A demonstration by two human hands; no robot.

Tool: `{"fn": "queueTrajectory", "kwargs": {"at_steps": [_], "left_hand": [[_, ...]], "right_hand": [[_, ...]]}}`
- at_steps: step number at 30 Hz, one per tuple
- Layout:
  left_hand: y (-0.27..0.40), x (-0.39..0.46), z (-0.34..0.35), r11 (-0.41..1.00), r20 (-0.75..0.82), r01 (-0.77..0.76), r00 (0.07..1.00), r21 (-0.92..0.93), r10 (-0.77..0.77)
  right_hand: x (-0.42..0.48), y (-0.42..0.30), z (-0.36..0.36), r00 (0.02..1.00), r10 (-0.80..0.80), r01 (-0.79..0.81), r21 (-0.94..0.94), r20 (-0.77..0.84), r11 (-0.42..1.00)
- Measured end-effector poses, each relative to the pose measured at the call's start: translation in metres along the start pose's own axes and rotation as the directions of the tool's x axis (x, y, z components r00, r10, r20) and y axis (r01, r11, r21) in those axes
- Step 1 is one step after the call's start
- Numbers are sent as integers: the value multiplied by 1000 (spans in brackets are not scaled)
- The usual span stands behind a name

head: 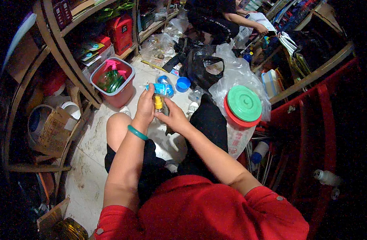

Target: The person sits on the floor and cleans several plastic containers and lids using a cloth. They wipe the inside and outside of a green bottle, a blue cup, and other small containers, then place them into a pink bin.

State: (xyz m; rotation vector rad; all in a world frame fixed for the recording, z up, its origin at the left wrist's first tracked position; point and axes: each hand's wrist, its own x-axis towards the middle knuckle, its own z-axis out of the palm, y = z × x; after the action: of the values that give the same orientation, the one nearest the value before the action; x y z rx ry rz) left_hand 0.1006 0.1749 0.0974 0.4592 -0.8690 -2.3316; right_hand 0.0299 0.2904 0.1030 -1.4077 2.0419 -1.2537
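My left hand [145, 106], with a green bangle [137, 133] on its wrist, holds a small blue packet [157, 89] under its thumb. My right hand [175, 115] grips a small clear bottle with a yellow top [158, 102], upright between the two hands; my left fingers lie against its side, partly hidden. Just beyond the hands, a clear plastic pack with blue items [169, 90] lies on the tiled floor. A round blue plastic cup or lid [182, 84] rests to its right.
A red plastic bin [119, 95] with green and pink things stands front left, beside wooden shelves [78, 75]. Black bags [198, 67] and clear plastic bags [230, 66] lie ahead. A green round lid [244, 103] sits on a red one at right. Another person [213, 21] crouches far ahead.
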Motion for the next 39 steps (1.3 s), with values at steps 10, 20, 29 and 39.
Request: {"fn": "queueTrajectory", "kwargs": {"at_steps": [10,20,29,39], "left_hand": [[-3,-7,5,945,-11,35,999,326,-33],[-12,4,-11,950,4,7,1000,312,-8],[-2,-3,0,946,-158,26,987,323,27],[-11,0,-8,889,-3,6,1000,458,-5]], "right_hand": [[13,7,-19,987,162,-157,182,-14,971],[3,24,-22,942,333,-337,128,48,933],[13,0,-42,930,66,-46,63,-361,997],[23,8,-21,936,-281,237,-212,-210,948]]}}
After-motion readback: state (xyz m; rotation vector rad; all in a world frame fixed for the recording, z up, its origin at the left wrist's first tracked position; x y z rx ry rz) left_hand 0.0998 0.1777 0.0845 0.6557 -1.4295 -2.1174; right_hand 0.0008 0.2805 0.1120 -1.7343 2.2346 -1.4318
